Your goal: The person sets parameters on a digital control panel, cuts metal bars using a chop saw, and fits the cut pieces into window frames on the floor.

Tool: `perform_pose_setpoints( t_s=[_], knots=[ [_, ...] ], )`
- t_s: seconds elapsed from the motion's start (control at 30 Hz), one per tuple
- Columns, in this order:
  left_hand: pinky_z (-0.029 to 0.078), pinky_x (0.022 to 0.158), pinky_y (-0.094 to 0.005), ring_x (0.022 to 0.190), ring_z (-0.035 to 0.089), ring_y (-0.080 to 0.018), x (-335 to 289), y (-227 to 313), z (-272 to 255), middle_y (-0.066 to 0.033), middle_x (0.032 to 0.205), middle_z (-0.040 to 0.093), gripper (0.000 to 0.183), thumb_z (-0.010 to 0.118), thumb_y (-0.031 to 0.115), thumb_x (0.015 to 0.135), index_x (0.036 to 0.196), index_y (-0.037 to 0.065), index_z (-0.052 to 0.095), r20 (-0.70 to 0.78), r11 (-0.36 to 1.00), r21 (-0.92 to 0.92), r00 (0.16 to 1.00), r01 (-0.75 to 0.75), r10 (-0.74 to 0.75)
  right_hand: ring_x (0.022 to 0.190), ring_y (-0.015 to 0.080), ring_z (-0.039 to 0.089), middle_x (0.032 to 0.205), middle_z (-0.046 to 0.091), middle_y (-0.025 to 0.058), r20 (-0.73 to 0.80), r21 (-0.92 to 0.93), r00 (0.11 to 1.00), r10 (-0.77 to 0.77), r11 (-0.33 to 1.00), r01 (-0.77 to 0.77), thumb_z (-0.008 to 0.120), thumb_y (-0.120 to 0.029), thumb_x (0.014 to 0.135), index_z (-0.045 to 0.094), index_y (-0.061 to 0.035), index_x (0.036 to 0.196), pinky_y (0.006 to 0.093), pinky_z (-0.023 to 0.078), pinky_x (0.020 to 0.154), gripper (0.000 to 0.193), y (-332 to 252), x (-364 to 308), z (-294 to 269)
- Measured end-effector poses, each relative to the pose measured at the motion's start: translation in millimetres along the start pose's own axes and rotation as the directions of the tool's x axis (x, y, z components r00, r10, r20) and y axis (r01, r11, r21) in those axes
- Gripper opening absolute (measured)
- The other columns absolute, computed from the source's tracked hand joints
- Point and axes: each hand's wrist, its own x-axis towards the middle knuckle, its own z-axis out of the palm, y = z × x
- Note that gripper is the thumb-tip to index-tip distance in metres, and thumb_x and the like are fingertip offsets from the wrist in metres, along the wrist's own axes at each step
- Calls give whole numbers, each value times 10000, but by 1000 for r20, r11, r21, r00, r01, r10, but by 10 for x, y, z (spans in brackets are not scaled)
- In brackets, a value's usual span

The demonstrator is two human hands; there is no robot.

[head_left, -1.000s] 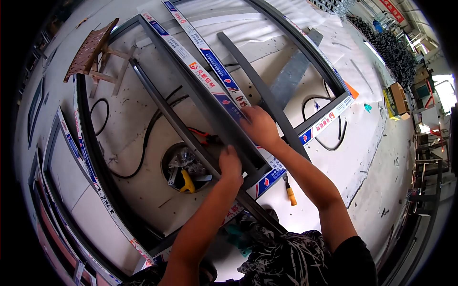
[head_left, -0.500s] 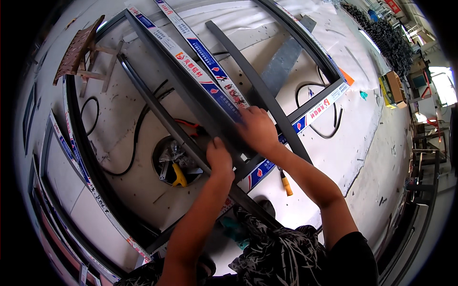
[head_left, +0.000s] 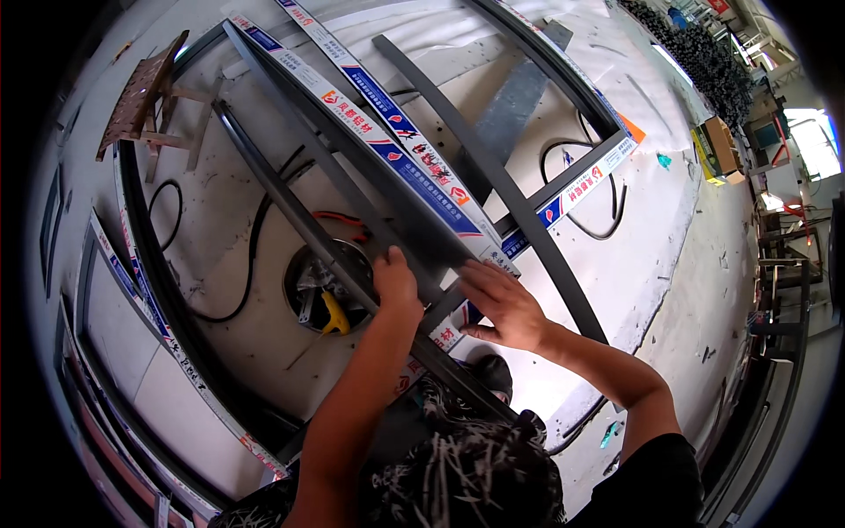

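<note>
Running from the upper left down toward the person, 2 dark aluminium bars (head_left: 352, 189) lie with their long axes on a diagonal, near ends at the hands. Blue, white and red protective tape (head_left: 400, 145) wraps one long frame bar beside them in a narrow strip; the same tape covers a short crossbar (head_left: 576, 189) at the right and a curved frame edge (head_left: 145, 295) at the left. An orange tag sits at the crossbar's far end. The left hand (head_left: 396, 286) has its grip closed over the near end of a dark bar. The right hand (head_left: 502, 304) rests flat, fingers spread, on the taped bar's end. A bucket (head_left: 321, 286) holding a yellow tool stands on the floor (head_left: 669, 255) below.
</note>
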Motion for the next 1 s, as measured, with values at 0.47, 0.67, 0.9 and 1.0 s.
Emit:
perform_pose_setpoints(
  t_s=[0.47,0.67,0.9,1.0],
  knots=[
    [504,883,-368,995,607,-225,400,-293,128,-100,1164,605,372,440,293,1042,1293,26,502,287,989,-147,955,-27,69,1024,346,575,1138,592,184,-193,-47,931,309,945,-323,661,-126,827,563,5,1198,427,485,876,405,439,928,112],
    [509,878,-369,975,602,-204,308,-214,286,-89,1090,598,325,445,287,1041,1194,15,536,245,997,-66,969,32,-15,1031,337,570,1068,595,189,-151,-114,938,312,937,-330,644,-103,827,570,20,1197,409,493,873,397,372,983,165],
    [508,908,-408,989,604,-227,295,-62,228,-93,1098,600,327,510,286,1015,1193,13,540,286,989,144,958,-29,-14,906,323,570,932,576,152,-137,-149,930,342,921,-361,594,9,780,619,-2,1112,395,509,770,334,488,1111,202],
    [507,928,-423,1016,607,-237,292,42,230,-100,1119,601,327,538,278,1002,1199,16,540,340,985,168,940,-21,-38,916,320,581,933,576,145,-78,-117,932,354,925,-361,611,-23,793,626,-24,1094,395,514,754,301,606,1143,144]
  ],
)
